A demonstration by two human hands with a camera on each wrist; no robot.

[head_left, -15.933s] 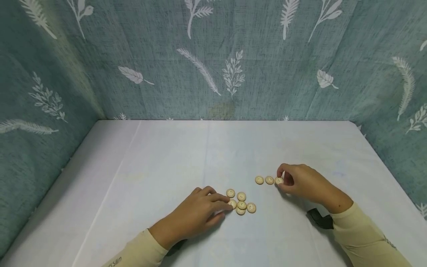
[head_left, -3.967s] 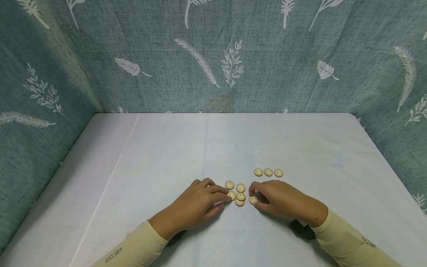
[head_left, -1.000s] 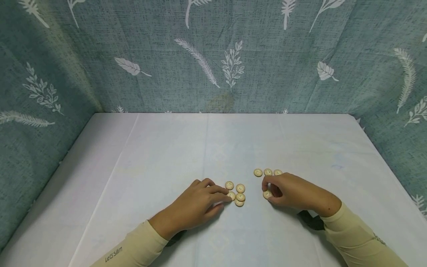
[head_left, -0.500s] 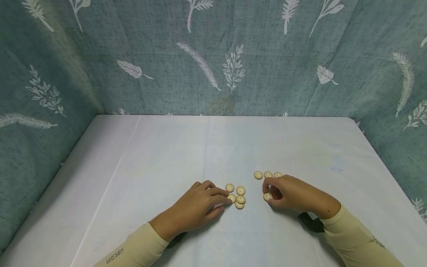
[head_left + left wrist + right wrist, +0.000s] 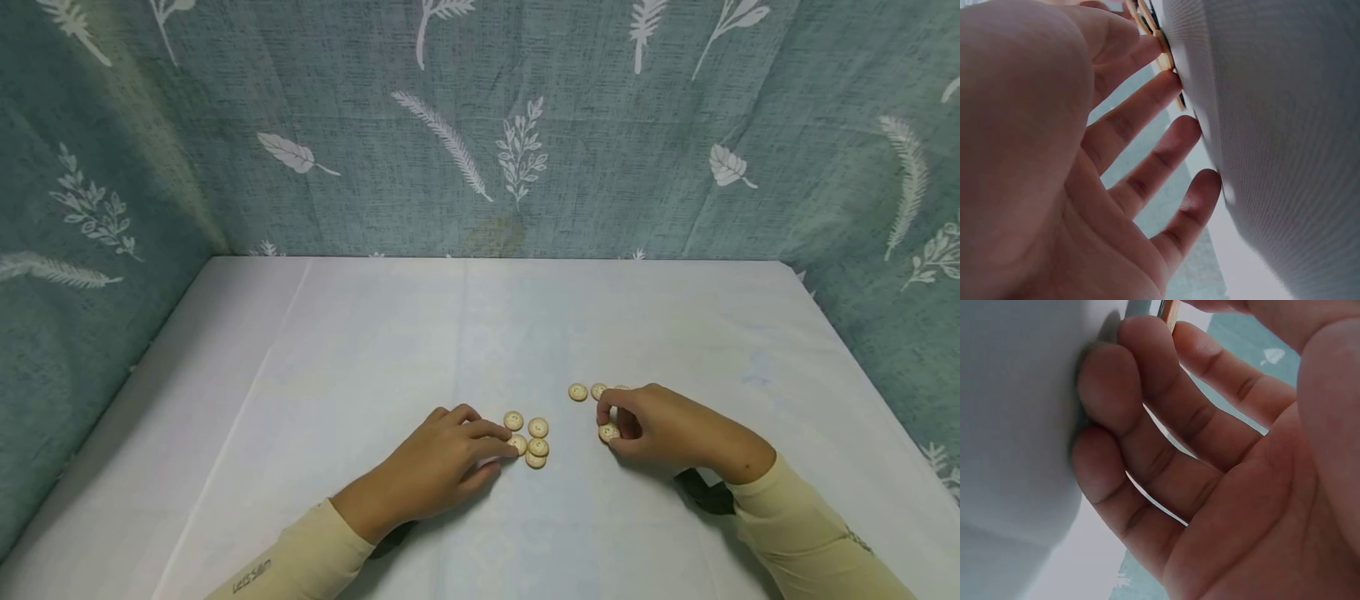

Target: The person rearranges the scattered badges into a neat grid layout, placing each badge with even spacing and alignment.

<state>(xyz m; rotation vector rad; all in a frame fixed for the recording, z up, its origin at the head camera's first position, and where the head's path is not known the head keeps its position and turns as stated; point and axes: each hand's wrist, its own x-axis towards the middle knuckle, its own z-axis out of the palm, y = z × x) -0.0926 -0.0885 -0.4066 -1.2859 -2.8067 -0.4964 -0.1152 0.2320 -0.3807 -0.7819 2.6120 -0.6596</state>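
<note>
My right hand [image 5: 671, 429] pinches a round cream button [image 5: 608, 432] between thumb and index finger, low over the white cloth and just in front of a row of similar buttons [image 5: 577, 392]. The fingers partly cover the right end of that row. In the right wrist view, the other fingers [image 5: 1110, 387] are curled against the cloth. My left hand [image 5: 435, 462] lies with loosely extended fingers, their tips touching a button [image 5: 516, 445] at the left of a small cluster. Within this cluster one button [image 5: 538, 447] overlaps another [image 5: 536, 460], and others lie behind them.
White cloth [image 5: 360, 333] covers the table. Green-grey leaf-print fabric [image 5: 600, 125] rises behind the table and along both sides. A dark wrist strap [image 5: 705, 493] shows under the right forearm.
Earlier the right hand set down the row's third button, then took the button at the cluster's right. It has since carried that button rightward toward the row. The left hand stays put.
</note>
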